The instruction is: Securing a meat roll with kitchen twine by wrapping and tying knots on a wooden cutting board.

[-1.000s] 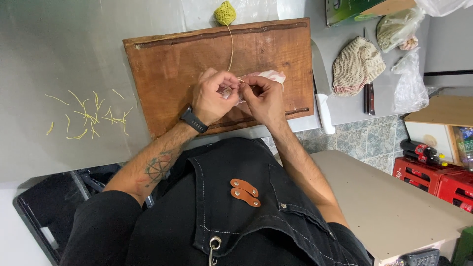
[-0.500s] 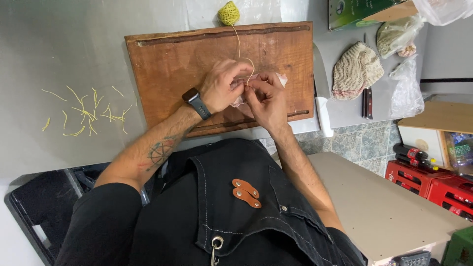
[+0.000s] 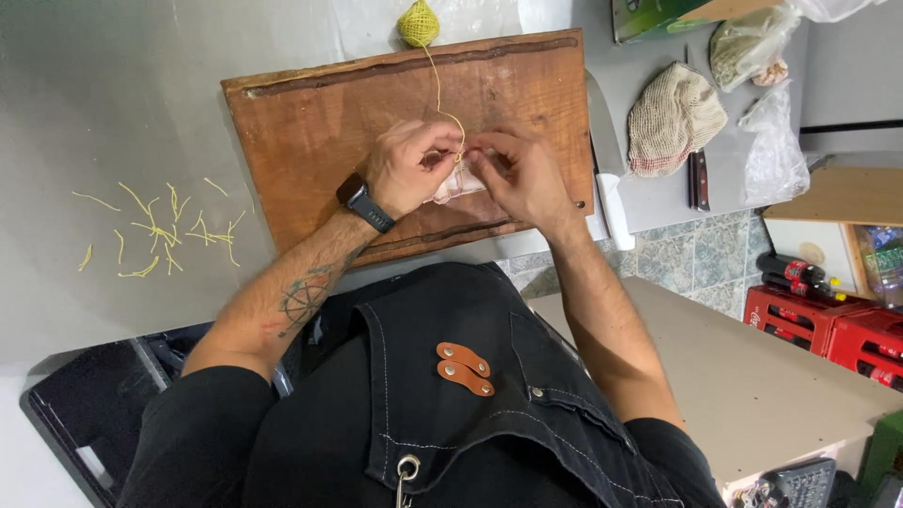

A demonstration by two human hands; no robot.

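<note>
Head view, looking down: a person's left hand (image 3: 406, 169) and right hand (image 3: 520, 176) meet over one wooden cutting board (image 3: 310, 132), fingertips pinching a yellow string (image 3: 442, 99) between them. A pale piece of meat (image 3: 454, 185) lies under both hands, touching them, near the board's front edge. The string runs up to one ball of twine (image 3: 418, 23) just past the board's far edge. A scatter of cut string bits (image 3: 155, 230) lies well apart on the steel counter (image 3: 113, 94) to the left, with bare counter between. One net cloth (image 3: 673, 118) lies to the right.
</note>
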